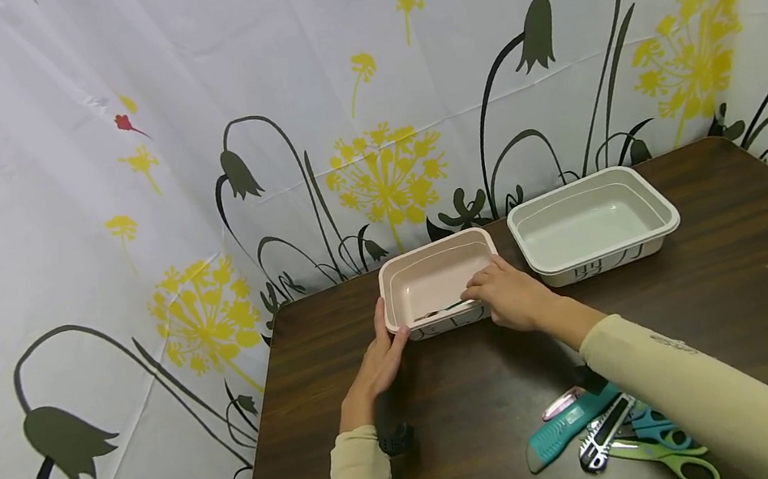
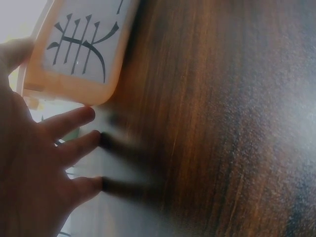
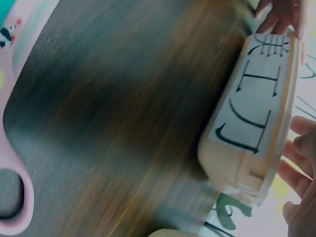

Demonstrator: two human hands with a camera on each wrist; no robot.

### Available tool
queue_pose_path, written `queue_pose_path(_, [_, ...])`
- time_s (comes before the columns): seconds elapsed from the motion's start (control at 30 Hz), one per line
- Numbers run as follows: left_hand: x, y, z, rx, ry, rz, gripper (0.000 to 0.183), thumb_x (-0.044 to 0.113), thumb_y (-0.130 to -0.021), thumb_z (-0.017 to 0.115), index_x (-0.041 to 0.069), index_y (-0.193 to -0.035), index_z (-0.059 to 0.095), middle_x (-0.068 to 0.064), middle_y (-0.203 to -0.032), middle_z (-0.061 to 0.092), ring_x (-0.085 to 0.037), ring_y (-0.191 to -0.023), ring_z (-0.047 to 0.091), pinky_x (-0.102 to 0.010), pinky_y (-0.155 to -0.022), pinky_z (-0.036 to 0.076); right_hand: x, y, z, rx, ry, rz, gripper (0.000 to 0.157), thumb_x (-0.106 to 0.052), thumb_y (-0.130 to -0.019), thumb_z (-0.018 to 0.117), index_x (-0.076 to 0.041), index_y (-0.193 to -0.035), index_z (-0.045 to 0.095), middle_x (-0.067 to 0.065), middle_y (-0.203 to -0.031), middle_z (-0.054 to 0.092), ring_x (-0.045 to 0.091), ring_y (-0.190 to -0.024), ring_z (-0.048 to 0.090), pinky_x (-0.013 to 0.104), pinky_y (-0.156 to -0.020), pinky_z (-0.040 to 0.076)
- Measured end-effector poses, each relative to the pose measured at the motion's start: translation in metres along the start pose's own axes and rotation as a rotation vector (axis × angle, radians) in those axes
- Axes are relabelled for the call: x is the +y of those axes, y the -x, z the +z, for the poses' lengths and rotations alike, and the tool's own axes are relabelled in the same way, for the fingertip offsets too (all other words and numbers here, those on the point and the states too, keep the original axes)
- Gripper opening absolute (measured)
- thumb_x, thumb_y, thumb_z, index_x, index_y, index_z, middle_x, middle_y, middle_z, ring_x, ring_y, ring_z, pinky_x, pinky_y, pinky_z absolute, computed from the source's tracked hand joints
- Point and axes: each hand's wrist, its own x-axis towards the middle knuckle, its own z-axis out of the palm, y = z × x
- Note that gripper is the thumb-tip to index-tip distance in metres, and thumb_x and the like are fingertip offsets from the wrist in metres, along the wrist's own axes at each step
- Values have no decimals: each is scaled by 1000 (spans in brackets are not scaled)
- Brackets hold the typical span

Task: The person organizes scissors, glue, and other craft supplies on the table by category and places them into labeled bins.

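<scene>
Green scissors [image 1: 659, 451] nearest; left hand [image 1: 375, 361] spread on pink tray [image 1: 427, 281], far edge of counter [image 1: 453, 418]; can't tell right hand's [image 1: 512, 297] pinch; lopsided push could tip tray.

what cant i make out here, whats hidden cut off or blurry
Head view: the slim item in the pink box is too small to identify; the right hand hides whether it's gripped.
Head view: the right sleeve hides the tabletop beneath.
Right wrist view: left edge cuts off the pink handle.
Left wrist view: top edge cuts off the label.

3 left fingers [image 2: 78, 149] apart
</scene>
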Motion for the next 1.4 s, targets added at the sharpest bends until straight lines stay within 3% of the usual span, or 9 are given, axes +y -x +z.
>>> queue_pose_path(0.23, [-2, 0, 1, -1, -2, 4, 77, 59, -100, 38, 32, -158, -4, -23, -154, 32, -46, -127, 47, -61, -101, 34, -16, 14, -8, 138, -68, -44, 36, -1, -87, 61, -11, -121, 69, 6, -116, 64, 30, -113, 56, 59, -109, 24])
queue_pose_path(0.4, [1, 0, 0, -1, 8, -1, 77, 61, -99, 38, 36, -157, -5, -21, -155, 31, -45, -129, 45, -60, -103, 33, -26, 36, -18, 157, -92, -53, 31, -7, -93, 63, -14, -123, 68, 3, -117, 65, 27, -113, 57, 56, -108, 29])
queue_pose_path(0.6, [0, 0, -2, -4, -1, -9, 77, 61, -99, 38, 35, -157, -5, -23, -153, 34, -45, -128, 46, -60, -103, 33, -34, 78, -20, 75, -132, -49, 38, -1, -89, 64, -12, -125, 67, 3, -119, 65, 23, -114, 59, 60, -107, 27])
queue_pose_path(0.87, [-1, 0, -3, -7, 10, -6, 78, 60, -99, 39, 33, -158, -4, -23, -153, 33, -45, -128, 46, -61, -102, 33, -41, 128, -15, 17, -187, -28, 38, 3, -85, 64, -11, -120, 69, 4, -118, 64, 26, -110, 59, 59, -101, 35])
queue_pose_path(1.0, [-1, 0, -1, -1, 1, 24, 77, 57, -100, 39, 29, -158, -4, -25, -151, 35, -46, -126, 47, -60, -102, 35, -48, 151, -9, 59, -194, -29, 43, 7, -79, 63, -14, -116, 71, 2, -115, 65, 26, -107, 60, 57, -96, 40])
queue_pose_path(1.17, [-2, 0, 0, 5, -5, 39, 76, 55, -101, 39, 30, -158, -5, -24, -151, 36, -45, -125, 48, -59, -101, 36, -54, 172, -3, 160, -166, -33, 48, 10, -69, 64, -18, -106, 74, -6, -106, 61, 19, -97, 57, 45, -86, 45])
queue_pose_path(1.27, [-3, -2, 0, 8, -4, 31, 76, 55, -101, 39, 30, -158, -5, -23, -152, 35, -45, -126, 48, -59, -102, 35, -56, 182, -1, 211, -144, -45, 46, 9, -67, 65, -20, -102, 74, -8, -102, 57, 16, -92, 54, 40, -81, 45])
queue_pose_path(1.4, [-4, -3, 1, 7, -5, 36, 76, 57, -101, 39, 32, -158, -5, -22, -152, 35, -45, -126, 48, -59, -102, 35, -56, 196, 0, 218, -138, -23, 42, 6, -68, 66, -20, -100, 74, -9, -102, 55, 14, -92, 52, 34, -82, 43])
